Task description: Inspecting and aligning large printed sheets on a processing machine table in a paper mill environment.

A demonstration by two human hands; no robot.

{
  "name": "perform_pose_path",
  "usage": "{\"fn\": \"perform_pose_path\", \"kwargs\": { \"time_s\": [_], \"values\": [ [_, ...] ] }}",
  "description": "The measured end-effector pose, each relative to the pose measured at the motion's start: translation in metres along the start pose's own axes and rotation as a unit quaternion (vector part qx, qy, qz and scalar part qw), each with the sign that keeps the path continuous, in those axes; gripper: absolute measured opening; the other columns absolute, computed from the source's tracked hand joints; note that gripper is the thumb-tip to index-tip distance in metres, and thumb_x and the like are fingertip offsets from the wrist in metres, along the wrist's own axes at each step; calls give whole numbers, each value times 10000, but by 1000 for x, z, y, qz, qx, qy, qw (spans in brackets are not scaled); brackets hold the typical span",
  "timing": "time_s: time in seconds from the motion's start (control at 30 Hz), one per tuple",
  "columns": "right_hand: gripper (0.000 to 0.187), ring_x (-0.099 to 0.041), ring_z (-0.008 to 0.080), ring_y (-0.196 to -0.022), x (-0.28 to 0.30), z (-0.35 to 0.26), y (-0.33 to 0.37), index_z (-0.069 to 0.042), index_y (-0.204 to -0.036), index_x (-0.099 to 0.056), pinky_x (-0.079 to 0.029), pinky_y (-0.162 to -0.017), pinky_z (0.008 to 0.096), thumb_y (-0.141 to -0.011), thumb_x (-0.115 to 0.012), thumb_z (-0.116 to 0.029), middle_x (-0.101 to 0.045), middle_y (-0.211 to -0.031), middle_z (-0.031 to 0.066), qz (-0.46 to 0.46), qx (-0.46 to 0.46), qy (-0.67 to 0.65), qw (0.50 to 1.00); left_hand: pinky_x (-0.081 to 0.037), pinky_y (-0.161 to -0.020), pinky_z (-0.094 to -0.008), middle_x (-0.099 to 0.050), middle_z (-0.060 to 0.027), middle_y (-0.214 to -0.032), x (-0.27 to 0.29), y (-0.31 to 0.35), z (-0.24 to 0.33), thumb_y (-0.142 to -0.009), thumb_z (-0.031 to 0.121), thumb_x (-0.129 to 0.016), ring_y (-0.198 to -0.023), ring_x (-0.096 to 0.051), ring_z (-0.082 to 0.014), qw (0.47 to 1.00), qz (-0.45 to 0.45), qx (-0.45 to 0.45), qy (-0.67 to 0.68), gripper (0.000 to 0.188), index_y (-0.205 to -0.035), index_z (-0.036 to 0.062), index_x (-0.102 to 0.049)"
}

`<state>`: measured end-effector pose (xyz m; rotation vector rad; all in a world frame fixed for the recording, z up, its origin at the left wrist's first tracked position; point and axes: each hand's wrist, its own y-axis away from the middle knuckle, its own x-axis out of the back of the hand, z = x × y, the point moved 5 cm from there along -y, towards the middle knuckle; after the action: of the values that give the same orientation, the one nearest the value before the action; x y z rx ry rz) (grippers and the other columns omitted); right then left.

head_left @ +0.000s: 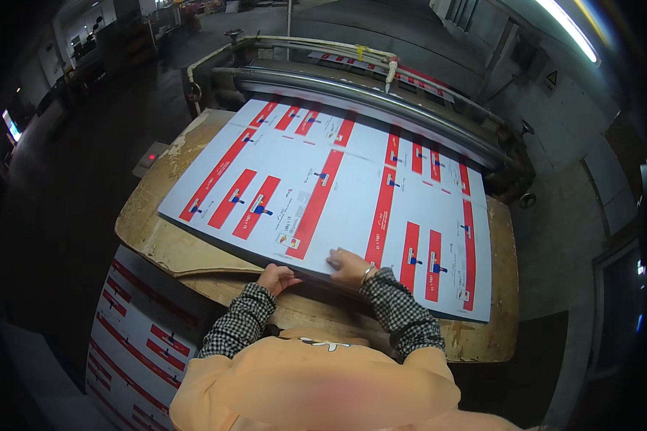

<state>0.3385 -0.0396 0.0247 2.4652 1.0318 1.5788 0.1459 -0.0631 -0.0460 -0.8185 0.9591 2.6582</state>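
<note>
A large white sheet printed with red panels and small blue marks lies on a worn wooden board, its far edge at a steel roller. My left hand is closed at the near edge of the sheet, fingertips partly hidden at the rim. Just to its right, my right hand curls over the same edge, fingers bent on the sheet's top face; its thumb side is partly hidden. The near edge stands slightly off the board. Both forearms wear black-and-white checked sleeves.
The wooden board has rounded, chipped corners. A pipe frame crosses above the roller, with a hand wheel at the machine's right. More printed sheets lie low at the left. A red-lit switch box is beside the board.
</note>
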Motion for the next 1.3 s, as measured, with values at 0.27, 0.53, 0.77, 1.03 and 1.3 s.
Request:
{"fn": "perform_pose_path", "kwargs": {
  "time_s": [0.27,0.53,0.77,1.03,1.3],
  "values": [
    [331,-611,227,-881,52,-9,28,28,-987,-588,-474,-790,273,-709,-580,-151,-603,-1019,167,191,60,-155,967,-431,-879,-498,-487,-215,-1135,2,-7,-9,-835,51,-279,-1037,-502,-362,996,37,-16,83,359,-1145,-81,-403],
    [363,-560,269,-990,-7,16,7,43,-978,-589,-418,-880,284,-676,-561,-157,-567,-1089,173,125,18,-180,976,-486,-811,-469,-477,-233,-1127,-3,-9,-2,-837,46,-336,-1022,-512,-368,998,-46,-38,28,333,-1136,-100,-357],
    [480,-500,310,-1046,26,52,-38,-46,-1054,-575,-392,-908,306,-650,-668,-288,-548,-1075,164,218,-158,-88,959,-494,-801,-462,-504,-189,-1021,-11,-2,3,-898,161,-416,-951,-543,-340,997,-27,-41,57,317,-1112,-69,-371],
    [733,-176,398,-1274,-26,-6,-9,-81,-1235,-417,-233,-1011,480,-608,-706,-328,-227,-1363,228,72,-22,131,989,-515,-768,-423,-547,-144,-942,-5,-6,1,-822,54,-475,-868,-582,-263,997,-36,-48,43,287,-1073,-76,-424],
    [299,-602,285,-895,45,3,10,34,-952,-602,-468,-800,299,-714,-560,-144,-584,-1043,193,138,-6,-174,975,-489,-812,-448,-557,-171,-1040,1,-8,-4,-837,75,-428,-958,-558,-308,998,-29,-41,42,289,-1086,-68,-462]
  ]
}}
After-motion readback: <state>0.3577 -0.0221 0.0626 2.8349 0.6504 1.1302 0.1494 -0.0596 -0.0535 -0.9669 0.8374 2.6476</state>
